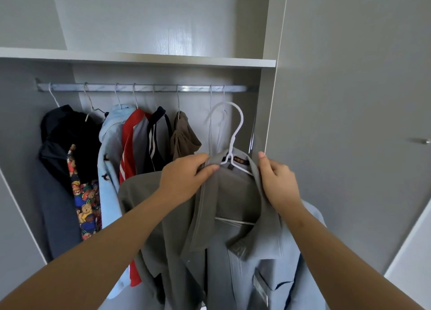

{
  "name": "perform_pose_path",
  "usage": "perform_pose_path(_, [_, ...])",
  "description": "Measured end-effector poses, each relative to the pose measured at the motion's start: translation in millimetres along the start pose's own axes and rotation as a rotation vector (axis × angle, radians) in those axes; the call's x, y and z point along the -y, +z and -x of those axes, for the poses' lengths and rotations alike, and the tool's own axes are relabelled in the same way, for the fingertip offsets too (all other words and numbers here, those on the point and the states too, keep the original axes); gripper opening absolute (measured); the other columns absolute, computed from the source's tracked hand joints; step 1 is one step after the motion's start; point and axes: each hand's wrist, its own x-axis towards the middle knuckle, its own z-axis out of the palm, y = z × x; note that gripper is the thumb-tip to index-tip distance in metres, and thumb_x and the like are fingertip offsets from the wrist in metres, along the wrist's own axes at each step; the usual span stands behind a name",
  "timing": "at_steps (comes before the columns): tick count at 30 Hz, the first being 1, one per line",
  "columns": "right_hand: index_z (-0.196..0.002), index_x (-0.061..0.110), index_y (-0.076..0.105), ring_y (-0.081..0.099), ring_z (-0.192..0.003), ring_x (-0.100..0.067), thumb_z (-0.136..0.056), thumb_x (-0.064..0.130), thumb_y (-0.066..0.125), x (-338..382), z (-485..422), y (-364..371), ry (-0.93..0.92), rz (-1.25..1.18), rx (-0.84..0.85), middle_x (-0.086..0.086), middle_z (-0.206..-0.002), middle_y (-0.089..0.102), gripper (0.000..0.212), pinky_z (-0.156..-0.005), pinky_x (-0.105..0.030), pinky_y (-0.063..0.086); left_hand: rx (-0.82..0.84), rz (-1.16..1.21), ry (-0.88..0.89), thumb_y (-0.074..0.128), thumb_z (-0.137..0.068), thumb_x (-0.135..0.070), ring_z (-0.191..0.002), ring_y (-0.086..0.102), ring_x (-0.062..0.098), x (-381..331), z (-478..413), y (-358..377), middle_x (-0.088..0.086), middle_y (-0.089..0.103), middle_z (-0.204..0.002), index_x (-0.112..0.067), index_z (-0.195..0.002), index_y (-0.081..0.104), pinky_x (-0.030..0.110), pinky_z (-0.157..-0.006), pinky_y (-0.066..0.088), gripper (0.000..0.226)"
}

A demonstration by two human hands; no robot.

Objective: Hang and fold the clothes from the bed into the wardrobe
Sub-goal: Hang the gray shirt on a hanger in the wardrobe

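Observation:
A grey collared shirt (177, 235) hangs on a white hanger (235, 132) that I hold up in front of the open wardrobe. My left hand (184, 176) grips the left side of the shirt's collar at the hanger's neck. My right hand (277, 181) pinches the right side of the collar. The hanger's hook is below the metal rail (144, 88) and to its right end, not touching it. The shirt's lower part runs out of view at the bottom.
Several garments hang on the rail: a dark jacket (63, 169), a teddy-bear print (87, 207), a light blue top (109, 169), a red-and-grey shirt (133, 146), a dark striped one (157, 141), a brown one (184, 137). Two bare hangers (217, 123) hang at the right. A shelf (140, 58) lies above; the wardrobe door (349, 123) stands right.

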Motion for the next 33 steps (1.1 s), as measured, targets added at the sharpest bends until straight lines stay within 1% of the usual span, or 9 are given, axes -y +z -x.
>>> perform_pose_path(2, [-0.070, 0.015, 0.055, 0.054, -0.087, -0.031, -0.099, 0.044, 0.031, 2.7, -2.5, -1.1, 0.021, 0.217, 0.035, -0.007, -0.078, 0.056, 0.048, -0.071, -0.032, 0.037, 0.012, 0.085, -0.049, 0.043, -0.086, -0.055, -0.066, 0.055, 0.015, -4.0, 1.9, 2.6, 0.002, 0.058, -0.069, -0.016, -0.088, 0.058, 0.033, -0.061, 0.042, 0.042])
perform_pose_path(4, [-0.070, 0.014, 0.055, 0.054, -0.092, -0.032, -0.099, 0.044, 0.030, 2.5, -3.2, 0.0, 0.045, 0.277, 0.106, -0.009, -0.084, 0.057, 0.048, -0.074, -0.032, 0.037, 0.098, 0.141, -0.046, 0.049, -0.092, -0.043, -0.065, 0.054, 0.017, -4.6, 4.4, 8.2, 0.003, 0.056, -0.068, -0.014, -0.085, 0.055, 0.031, -0.060, 0.040, 0.030])
perform_pose_path(7, [-0.058, 0.012, 0.049, 0.054, -0.084, -0.031, -0.097, 0.044, 0.036, -3.3, -3.2, 1.3, 0.097, 0.226, 0.161, -0.004, -0.069, 0.055, 0.053, -0.074, -0.032, 0.041, 0.264, 0.250, -0.113, 0.049, -0.093, -0.036, -0.062, 0.048, 0.015, -1.0, 5.6, 10.2, 0.002, 0.048, -0.062, -0.016, -0.067, 0.048, 0.027, -0.059, 0.035, 0.033])
perform_pose_path(11, [-0.060, 0.010, 0.053, 0.054, -0.080, -0.030, -0.095, 0.042, 0.040, -4.5, -5.8, 0.1, 0.150, 0.230, 0.110, -0.003, -0.065, 0.053, 0.049, -0.071, -0.031, 0.041, 0.448, 0.301, -0.188, 0.053, -0.091, -0.036, -0.072, 0.055, 0.021, 5.7, 4.8, 10.2, 0.013, 0.057, -0.075, -0.001, -0.083, 0.059, 0.031, -0.068, 0.042, 0.037])
perform_pose_path(16, [-0.065, 0.012, 0.055, 0.050, -0.077, -0.029, -0.098, 0.040, 0.035, 5.5, 0.8, 6.7, 0.043, 0.307, 0.120, -0.003, -0.066, 0.052, 0.048, -0.069, -0.031, 0.037, 0.342, 0.343, -0.127, 0.057, -0.091, -0.028, -0.064, 0.047, 0.016, -5.1, 8.5, 8.6, 0.004, 0.048, -0.065, -0.004, -0.070, 0.053, 0.030, -0.064, 0.037, 0.032])
perform_pose_path(20, [-0.055, 0.011, 0.043, 0.049, -0.074, -0.029, -0.097, 0.039, 0.037, 2.8, -3.1, 3.8, 0.115, 0.236, 0.113, -0.004, -0.062, 0.049, 0.051, -0.068, -0.031, 0.037, 0.310, 0.246, -0.051, 0.056, -0.091, -0.030, -0.064, 0.048, 0.015, -11.2, 7.7, 6.5, 0.002, 0.049, -0.064, -0.004, -0.072, 0.055, 0.031, -0.062, 0.037, 0.032])
perform_pose_path(24, [-0.066, 0.003, 0.055, 0.049, -0.071, -0.029, -0.096, 0.036, 0.039, -3.9, -6.1, 1.4, 0.164, 0.199, 0.101, -0.007, -0.062, 0.050, 0.047, -0.065, -0.030, 0.037, 0.306, 0.153, -0.050, 0.055, -0.090, -0.035, -0.064, 0.051, 0.017, -3.0, 4.9, 0.4, 0.000, 0.051, -0.063, -0.013, -0.067, 0.052, 0.037, -0.062, 0.042, 0.032])
perform_pose_path(30, [-0.056, 0.009, 0.046, 0.048, -0.066, -0.026, -0.092, 0.030, 0.050, -18.1, -13.5, -3.5, 0.267, 0.133, 0.146, -0.006, -0.059, 0.049, 0.042, -0.068, -0.032, 0.040, 0.320, 0.148, -0.014, 0.058, -0.088, -0.038, -0.076, 0.058, 0.019, -1.1, 3.6, 12.9, 0.005, 0.063, -0.079, -0.008, -0.088, 0.063, 0.042, -0.074, 0.048, 0.031])
perform_pose_path(33, [-0.072, 0.002, 0.057, 0.051, -0.073, -0.027, -0.091, 0.026, 0.053, -27.2, -16.1, -7.2, 0.322, 0.108, 0.153, -0.009, -0.068, 0.054, 0.031, -0.068, -0.030, 0.040, 0.218, 0.170, -0.061, 0.054, -0.081, -0.046, -0.095, 0.057, 0.014, 7.4, 4.7, 21.0, -0.006, 0.062, -0.097, -0.020, -0.098, 0.065, 0.040, -0.087, 0.047, 0.033])
